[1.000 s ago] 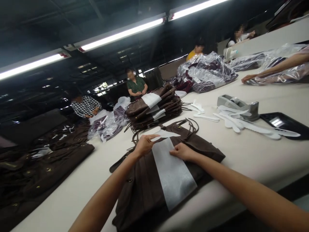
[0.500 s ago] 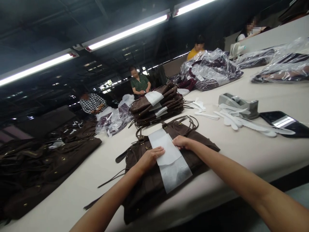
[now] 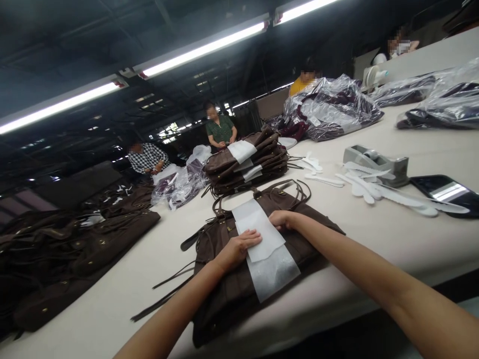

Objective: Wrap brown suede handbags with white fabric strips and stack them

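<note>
A dark brown handbag lies flat on the table in front of me, its straps and thin cords spread around it. Across its middle runs a strip of white paper, overlapping a more see-through sheet that reaches toward the bag's near edge. My left hand rests on the paper's left side with its fingers stretched out flat. At the paper's right edge, my right hand is closed, thumb and fingers curled against that edge. Some of its fingertips are hidden.
Behind the bag stands a stack of brown bags with white paper bands. To the right are a grey tape dispenser, white strips and a phone. More brown bags lie left; plastic-wrapped bags and several people are farther back.
The view has shifted slightly. My left hand has slid a little across the paper, fingers now flatter, and the white paper's near end sits slightly differently. My right hand stays at the paper's edge.
</note>
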A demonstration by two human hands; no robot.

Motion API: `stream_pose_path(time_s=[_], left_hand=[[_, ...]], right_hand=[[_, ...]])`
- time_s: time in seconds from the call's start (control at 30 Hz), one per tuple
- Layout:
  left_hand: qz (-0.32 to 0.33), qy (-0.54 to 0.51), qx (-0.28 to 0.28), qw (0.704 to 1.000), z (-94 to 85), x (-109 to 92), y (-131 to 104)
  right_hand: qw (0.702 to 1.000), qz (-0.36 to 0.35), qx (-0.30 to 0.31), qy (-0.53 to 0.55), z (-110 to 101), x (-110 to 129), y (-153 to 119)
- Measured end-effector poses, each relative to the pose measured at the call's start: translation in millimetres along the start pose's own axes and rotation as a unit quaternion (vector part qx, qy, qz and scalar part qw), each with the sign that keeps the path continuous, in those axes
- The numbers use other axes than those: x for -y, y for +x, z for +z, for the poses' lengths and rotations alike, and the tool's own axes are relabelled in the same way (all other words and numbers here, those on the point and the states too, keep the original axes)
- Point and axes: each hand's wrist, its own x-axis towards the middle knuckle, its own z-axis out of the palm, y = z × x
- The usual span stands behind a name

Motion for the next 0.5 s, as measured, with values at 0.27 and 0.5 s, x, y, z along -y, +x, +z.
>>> stream_pose_path(time_s=[0.27, 0.5], left_hand=[[0.022, 0.028, 0.031, 0.999, 11.7, 6.0, -6.8], [-0.101, 0.088, -0.036, 0.99, 11.7, -19.7, -30.6]], right_hand=[[0.997, -0.007, 0.009, 0.082, -4.1, -9.4, -3.0], [0.997, -0.051, -0.052, 0.033, 8.4, -19.9, -5.6]])
